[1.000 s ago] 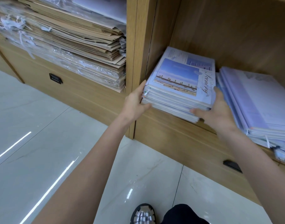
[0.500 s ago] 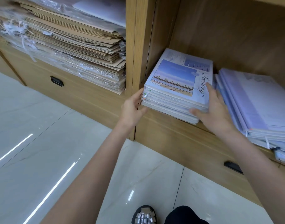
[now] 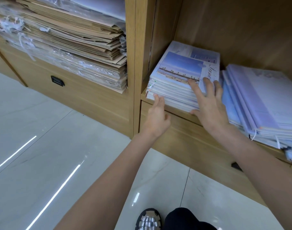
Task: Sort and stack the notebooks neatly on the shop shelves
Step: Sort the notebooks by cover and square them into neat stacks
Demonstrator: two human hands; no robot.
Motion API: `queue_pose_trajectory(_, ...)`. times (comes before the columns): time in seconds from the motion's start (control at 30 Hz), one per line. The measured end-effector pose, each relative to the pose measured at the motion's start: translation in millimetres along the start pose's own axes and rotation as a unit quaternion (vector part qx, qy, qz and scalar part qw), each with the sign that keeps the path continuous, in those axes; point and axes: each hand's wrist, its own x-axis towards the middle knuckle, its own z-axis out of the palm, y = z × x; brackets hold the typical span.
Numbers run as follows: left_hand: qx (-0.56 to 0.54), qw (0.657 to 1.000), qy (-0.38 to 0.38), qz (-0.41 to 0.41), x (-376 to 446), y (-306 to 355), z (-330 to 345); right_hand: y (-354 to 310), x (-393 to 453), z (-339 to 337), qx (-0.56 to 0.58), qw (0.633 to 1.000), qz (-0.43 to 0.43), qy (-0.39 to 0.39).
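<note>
The right hand (image 3: 208, 103) covers the near right corner of the notebook stack (image 3: 175, 83), cutting short the script title on its top cover. A second pile of notebooks (image 3: 261, 103) runs off the right edge. Paper bags (image 3: 67, 47) are cropped at left; a sandal (image 3: 147, 219) at bottom.

A narrow gap separates the notebook stack (image 3: 178, 83) from the purple stack (image 3: 258, 100).
</note>
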Motion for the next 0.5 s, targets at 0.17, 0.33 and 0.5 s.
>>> queue_pose_trajectory(0.17,0.019,1.000,-0.021,-0.006,23.2,4.9,-5.3,-3.8,14.3,7.5,-0.013,1.000,-0.006,0.020)
queue_pose_trajectory(0.33,0.043,0.999,-0.023,0.001,33.5,-1.9,-1.7,-8.5,17.4,11.0,-0.024,0.999,-0.011,0.041)
queue_pose_trajectory(0.5,-0.011,0.999,-0.047,-0.010,30.9,-4.8,13.1,-4.3,21.3,11.1,0.097,0.993,0.051,0.042)
